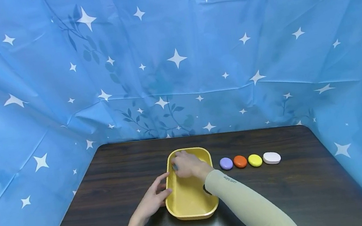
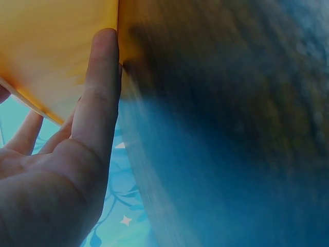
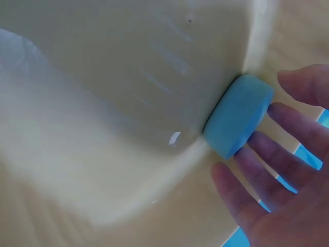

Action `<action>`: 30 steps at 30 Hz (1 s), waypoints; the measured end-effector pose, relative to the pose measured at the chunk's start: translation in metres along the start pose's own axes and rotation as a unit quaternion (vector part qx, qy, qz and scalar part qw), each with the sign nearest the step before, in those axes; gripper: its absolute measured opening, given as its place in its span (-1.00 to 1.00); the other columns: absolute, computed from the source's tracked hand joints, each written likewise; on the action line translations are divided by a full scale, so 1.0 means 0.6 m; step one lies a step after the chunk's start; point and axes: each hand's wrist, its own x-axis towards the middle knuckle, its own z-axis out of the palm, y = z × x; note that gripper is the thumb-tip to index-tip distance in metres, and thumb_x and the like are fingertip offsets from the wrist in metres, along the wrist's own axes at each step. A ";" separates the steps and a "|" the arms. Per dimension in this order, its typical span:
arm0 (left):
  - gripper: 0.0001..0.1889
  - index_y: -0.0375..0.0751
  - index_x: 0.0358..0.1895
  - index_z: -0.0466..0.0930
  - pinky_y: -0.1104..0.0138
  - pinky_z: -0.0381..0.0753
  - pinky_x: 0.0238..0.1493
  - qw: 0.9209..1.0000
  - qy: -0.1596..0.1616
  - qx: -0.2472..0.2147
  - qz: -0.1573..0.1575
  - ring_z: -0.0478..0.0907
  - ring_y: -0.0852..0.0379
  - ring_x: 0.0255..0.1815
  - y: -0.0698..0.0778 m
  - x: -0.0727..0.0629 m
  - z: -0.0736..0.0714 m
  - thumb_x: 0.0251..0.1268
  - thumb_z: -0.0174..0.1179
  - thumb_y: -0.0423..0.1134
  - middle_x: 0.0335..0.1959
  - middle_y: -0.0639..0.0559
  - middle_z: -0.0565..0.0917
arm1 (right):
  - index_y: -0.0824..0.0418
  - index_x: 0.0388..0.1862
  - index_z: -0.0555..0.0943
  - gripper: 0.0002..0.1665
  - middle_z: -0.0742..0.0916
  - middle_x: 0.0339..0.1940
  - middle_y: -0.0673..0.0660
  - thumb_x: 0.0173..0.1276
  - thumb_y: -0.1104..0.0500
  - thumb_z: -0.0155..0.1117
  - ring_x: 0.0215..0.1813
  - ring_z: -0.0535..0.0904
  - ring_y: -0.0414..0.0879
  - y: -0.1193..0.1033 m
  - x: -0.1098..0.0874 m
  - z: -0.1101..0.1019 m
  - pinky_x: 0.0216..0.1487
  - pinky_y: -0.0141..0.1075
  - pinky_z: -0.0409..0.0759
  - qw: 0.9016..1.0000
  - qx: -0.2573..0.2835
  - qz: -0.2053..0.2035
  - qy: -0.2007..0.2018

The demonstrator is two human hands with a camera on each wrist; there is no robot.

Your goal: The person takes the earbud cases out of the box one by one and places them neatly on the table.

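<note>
A yellow tray point(image 1: 193, 200) lies on the table in the head view. My left hand point(image 1: 151, 200) rests against its left side, with straight fingers along the outer wall in the left wrist view and fingertips at the rim. My right hand point(image 1: 188, 164) reaches inside at the far left corner. There, in the right wrist view, a light blue soap bar point(image 3: 239, 116) stands on its edge against the tray's corner. Fingertips point(image 3: 280, 110) of the right hand touch its side, while the thumb is slightly apart from it. From above, the right hand mostly hides this bar.
Right of the tray, a purple soap bar point(image 1: 226, 163), an orange one point(image 1: 240, 161), a yellow one point(image 1: 255, 160) and a white one point(image 1: 272, 158) lie in a row. The dark wooden table point(image 1: 107, 185) ends at a blue star-patterned curtain point(image 1: 175, 71).
</note>
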 end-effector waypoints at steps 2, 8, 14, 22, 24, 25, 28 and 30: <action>-0.38 -0.09 0.59 0.13 0.07 0.72 -0.06 1.000 0.000 0.000 0.000 0.62 -0.17 0.14 0.000 0.000 0.001 0.58 0.09 -0.22 0.36 -0.39 0.42 | 0.00 0.05 0.70 -0.74 0.58 0.25 0.07 0.41 0.07 0.30 0.23 0.45 0.01 -0.001 0.000 0.001 0.02 -0.10 0.60 1.000 -0.009 0.000 -0.002; -0.38 -0.06 0.59 0.14 0.08 0.72 -0.06 1.000 0.002 0.004 -0.002 0.62 -0.16 0.14 0.002 -0.001 0.002 0.58 0.10 -0.19 0.35 -0.37 0.43 | 0.02 0.13 0.68 -0.67 0.57 0.25 0.09 0.41 0.06 0.30 0.22 0.43 0.01 -0.006 -0.001 0.001 0.07 -0.10 0.61 1.000 -0.029 0.003 -0.007; -0.38 -0.07 0.60 0.13 0.07 0.72 -0.06 1.000 0.001 0.000 -0.001 0.62 -0.16 0.13 0.003 0.000 0.002 0.58 0.09 -0.21 0.35 -0.38 0.43 | 0.03 0.18 0.64 -0.62 0.55 0.25 0.08 0.39 0.08 0.33 0.23 0.42 0.01 -0.006 -0.002 -0.001 0.09 -0.10 0.60 0.999 -0.035 0.007 -0.012; -0.38 -0.07 0.60 0.13 0.05 0.71 -0.05 1.000 0.007 0.010 -0.006 0.62 -0.15 0.14 0.000 -0.001 0.003 0.58 0.10 -0.20 0.34 -0.37 0.44 | 0.02 0.04 0.66 -0.72 0.56 0.12 0.05 0.35 0.13 0.36 0.10 0.42 -0.03 -0.004 0.000 0.006 -0.01 -0.18 0.58 0.999 -0.044 -0.005 -0.009; -0.38 -0.07 0.60 0.13 0.06 0.72 -0.05 1.000 0.006 0.010 -0.006 0.62 -0.16 0.14 0.000 -0.001 0.003 0.58 0.10 -0.21 0.34 -0.37 0.44 | 0.02 0.01 0.67 -0.72 0.56 0.09 0.04 0.32 0.15 0.39 0.07 0.41 -0.04 -0.004 0.001 0.008 -0.03 -0.20 0.58 0.999 -0.044 -0.005 -0.007; -0.38 -0.07 0.60 0.13 0.06 0.72 -0.05 1.000 0.006 0.010 -0.006 0.62 -0.15 0.13 0.000 -0.001 0.003 0.58 0.09 -0.21 0.34 -0.37 0.44 | 0.02 0.01 0.67 -0.72 0.56 0.09 0.04 0.32 0.15 0.40 0.07 0.40 -0.04 -0.003 0.001 0.008 -0.03 -0.20 0.58 0.999 -0.044 -0.004 -0.006; -0.38 -0.08 0.60 0.12 0.07 0.72 -0.05 1.000 0.003 0.006 -0.005 0.62 -0.16 0.13 -0.001 0.000 0.002 0.58 0.08 -0.23 0.34 -0.38 0.43 | 0.02 0.02 0.67 -0.70 0.57 0.10 0.05 0.31 0.16 0.41 0.09 0.40 -0.03 -0.002 0.001 0.009 -0.01 -0.19 0.59 0.999 -0.044 -0.003 -0.004; -0.38 -0.08 0.60 0.12 0.07 0.72 -0.06 1.000 0.002 0.004 -0.004 0.62 -0.16 0.13 -0.001 0.000 0.002 0.58 0.08 -0.23 0.35 -0.38 0.43 | 0.01 0.02 0.66 -0.70 0.57 0.11 0.05 0.31 0.16 0.42 0.10 0.40 -0.02 -0.001 0.000 0.010 -0.01 -0.18 0.59 0.999 -0.047 -0.004 -0.003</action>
